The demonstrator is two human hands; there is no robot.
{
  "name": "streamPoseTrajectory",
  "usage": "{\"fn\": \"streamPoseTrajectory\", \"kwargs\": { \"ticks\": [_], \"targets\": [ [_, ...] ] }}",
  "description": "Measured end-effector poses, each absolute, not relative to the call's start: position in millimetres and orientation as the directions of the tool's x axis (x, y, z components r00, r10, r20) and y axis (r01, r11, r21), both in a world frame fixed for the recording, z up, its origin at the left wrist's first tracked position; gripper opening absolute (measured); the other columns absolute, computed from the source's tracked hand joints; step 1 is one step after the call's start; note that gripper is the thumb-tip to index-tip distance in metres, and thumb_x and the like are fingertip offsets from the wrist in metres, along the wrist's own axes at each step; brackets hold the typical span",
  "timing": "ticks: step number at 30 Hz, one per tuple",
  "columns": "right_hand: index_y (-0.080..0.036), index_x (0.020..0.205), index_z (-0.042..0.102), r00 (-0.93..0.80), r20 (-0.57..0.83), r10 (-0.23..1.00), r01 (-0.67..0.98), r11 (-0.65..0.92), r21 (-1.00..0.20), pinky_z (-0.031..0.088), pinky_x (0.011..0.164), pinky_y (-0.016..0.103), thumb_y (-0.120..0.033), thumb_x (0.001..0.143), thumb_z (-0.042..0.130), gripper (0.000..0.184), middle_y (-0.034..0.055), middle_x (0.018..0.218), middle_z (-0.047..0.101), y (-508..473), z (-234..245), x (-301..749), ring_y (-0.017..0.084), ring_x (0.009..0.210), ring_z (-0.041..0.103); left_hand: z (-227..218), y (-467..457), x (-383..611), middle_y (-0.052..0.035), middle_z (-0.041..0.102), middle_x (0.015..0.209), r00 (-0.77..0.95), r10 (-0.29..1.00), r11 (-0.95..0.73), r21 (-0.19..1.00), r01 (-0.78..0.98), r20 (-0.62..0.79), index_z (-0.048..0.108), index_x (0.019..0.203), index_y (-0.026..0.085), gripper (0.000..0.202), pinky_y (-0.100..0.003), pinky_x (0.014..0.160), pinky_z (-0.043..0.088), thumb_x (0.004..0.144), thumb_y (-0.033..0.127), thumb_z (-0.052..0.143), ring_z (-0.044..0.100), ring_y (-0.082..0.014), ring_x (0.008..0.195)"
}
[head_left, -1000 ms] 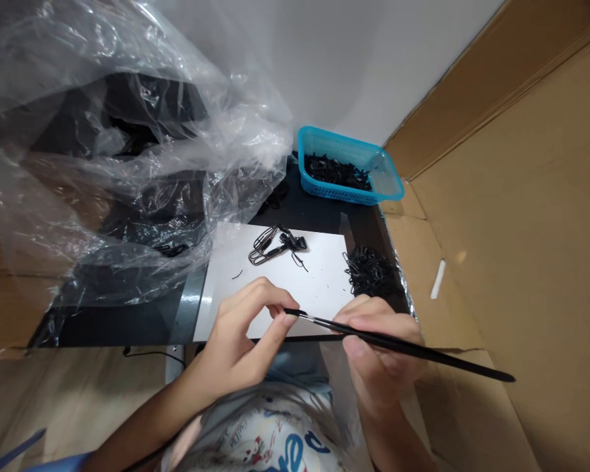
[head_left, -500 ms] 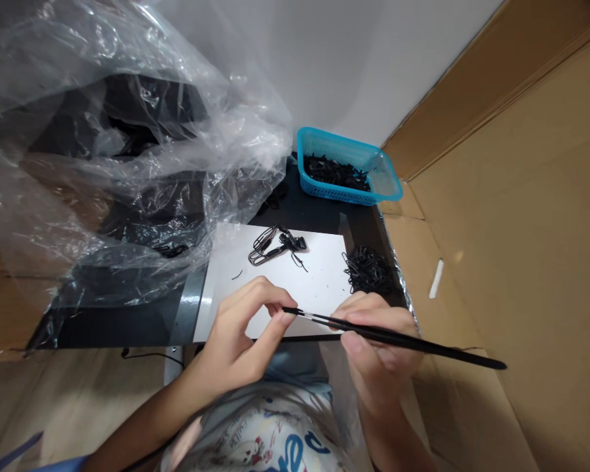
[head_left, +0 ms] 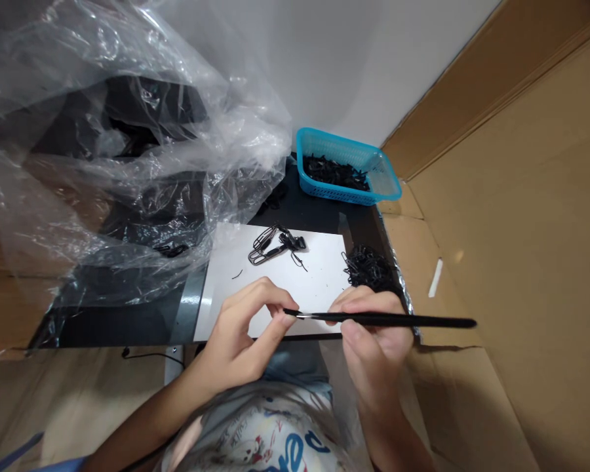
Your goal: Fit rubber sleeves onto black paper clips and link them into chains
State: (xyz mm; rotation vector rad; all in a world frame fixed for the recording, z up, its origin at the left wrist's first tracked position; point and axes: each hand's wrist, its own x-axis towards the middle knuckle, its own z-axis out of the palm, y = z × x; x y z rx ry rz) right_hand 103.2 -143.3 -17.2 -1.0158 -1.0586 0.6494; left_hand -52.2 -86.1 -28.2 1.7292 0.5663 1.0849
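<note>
My right hand (head_left: 373,334) grips a thin black brush (head_left: 423,320), held almost level with its long handle pointing right. The brush tip meets the pinched thumb and forefinger of my left hand (head_left: 240,334), which are closed on something too small to make out. Both hands hover over the near edge of a white sheet (head_left: 319,275) on a black table. On the sheet's far side lies a cluster of black wire clips (head_left: 275,246).
A blue basket (head_left: 347,168) of black pieces stands at the back right. A heap of black wire bits (head_left: 371,269) lies right of the sheet. Crumpled clear plastic (head_left: 103,164) covers the left. Cardboard walls (head_left: 521,229) close the right side.
The brush handle has swung up from slanting down-right to nearly level, and my right hand rose slightly. My left hand has kept its pinch at the brush tip.
</note>
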Motion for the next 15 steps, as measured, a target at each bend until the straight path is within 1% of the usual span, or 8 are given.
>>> {"fn": "streamPoseTrajectory", "kwargs": {
  "ticks": [3, 5, 7, 9, 11, 12, 14, 15],
  "targets": [
    [-0.022, 0.078, 0.062, 0.407, 0.207, 0.890, -0.196, 0.306, -0.931, 0.044, 0.052, 0.023, -0.012, 0.072, 0.057, 0.014, -0.0023, 0.065, 0.058, -138, -19, 102, 0.012, 0.058, 0.056, -31, -85, -52, -0.0012, 0.054, 0.077, 0.510, 0.762, -0.383, 0.913, -0.141, 0.399, 0.057, 0.095, 0.019, 0.013, -0.025, 0.064, 0.038, 0.087, 0.009, 0.053, 0.049, -0.0128, 0.070],
    [-0.021, 0.073, 0.061, 0.365, 0.032, 0.931, -0.382, 0.181, -0.906, 0.041, 0.049, 0.020, -0.015, 0.069, 0.057, 0.008, -0.0032, 0.060, 0.055, -133, -21, 102, 0.009, 0.053, 0.053, -33, -85, -50, -0.0012, 0.055, 0.076, 0.514, 0.757, -0.372, 0.913, -0.169, 0.404, 0.057, 0.094, 0.019, 0.013, -0.025, 0.064, 0.039, 0.087, 0.009, 0.054, 0.049, -0.0128, 0.070],
    [-0.019, 0.067, 0.059, 0.240, -0.169, 0.956, -0.570, -0.002, -0.822, 0.037, 0.045, 0.016, -0.018, 0.065, 0.059, 0.002, -0.0044, 0.053, 0.050, -127, -22, 101, 0.007, 0.047, 0.048, -36, -85, -48, -0.0014, 0.055, 0.076, 0.506, 0.757, -0.371, 0.909, -0.189, 0.414, 0.058, 0.094, 0.019, 0.013, -0.025, 0.065, 0.039, 0.086, 0.009, 0.054, 0.050, -0.0129, 0.071],
    [-0.019, 0.063, 0.056, 0.095, -0.309, 0.946, -0.693, -0.160, -0.703, 0.033, 0.042, 0.014, -0.020, 0.061, 0.059, 0.004, -0.0062, 0.047, 0.043, -122, -22, 100, 0.006, 0.043, 0.041, -39, -86, -46, -0.0018, 0.056, 0.076, 0.491, 0.764, -0.374, 0.907, -0.192, 0.419, 0.058, 0.094, 0.018, 0.013, -0.025, 0.065, 0.040, 0.086, 0.009, 0.055, 0.050, -0.0131, 0.070],
    [-0.019, 0.061, 0.053, 0.029, -0.350, 0.936, -0.732, -0.218, -0.645, 0.030, 0.039, 0.014, -0.021, 0.058, 0.058, 0.006, -0.0076, 0.045, 0.037, -119, -20, 100, 0.005, 0.040, 0.034, -41, -86, -46, -0.0020, 0.056, 0.075, 0.481, 0.776, -0.370, 0.913, -0.175, 0.407, 0.058, 0.094, 0.018, 0.011, -0.025, 0.064, 0.040, 0.087, 0.010, 0.055, 0.051, -0.0133, 0.070],
    [-0.019, 0.061, 0.052, 0.052, -0.338, 0.940, -0.724, -0.198, -0.661, 0.029, 0.039, 0.014, -0.021, 0.058, 0.057, 0.007, -0.0078, 0.045, 0.036, -120, -20, 101, 0.005, 0.040, 0.032, -41, -87, -46, -0.0019, 0.056, 0.074, 0.479, 0.783, -0.365, 0.916, -0.163, 0.397, 0.058, 0.093, 0.018, 0.010, -0.025, 0.064, 0.040, 0.087, 0.011, 0.055, 0.051, -0.0134, 0.069],
    [-0.019, 0.062, 0.052, 0.217, -0.266, 0.939, -0.631, -0.073, -0.773, 0.031, 0.040, 0.015, -0.021, 0.060, 0.057, 0.006, -0.0065, 0.050, 0.041, -124, -22, 108, 0.005, 0.041, 0.035, -42, -86, -48, -0.0014, 0.055, 0.074, 0.476, 0.793, -0.360, 0.923, -0.140, 0.381, 0.058, 0.092, 0.018, 0.008, -0.025, 0.064, 0.040, 0.087, 0.013, 0.055, 0.051, -0.0131, 0.069],
    [-0.019, 0.064, 0.053, 0.344, -0.197, 0.918, -0.531, 0.018, -0.847, 0.034, 0.042, 0.016, -0.021, 0.062, 0.058, 0.005, -0.0054, 0.054, 0.045, -127, -26, 112, 0.006, 0.044, 0.040, -42, -86, -49, -0.0012, 0.055, 0.074, 0.475, 0.796, -0.358, 0.925, -0.130, 0.375, 0.058, 0.091, 0.018, 0.008, -0.025, 0.064, 0.040, 0.087, 0.013, 0.055, 0.051, -0.0129, 0.069]
  ]
}}
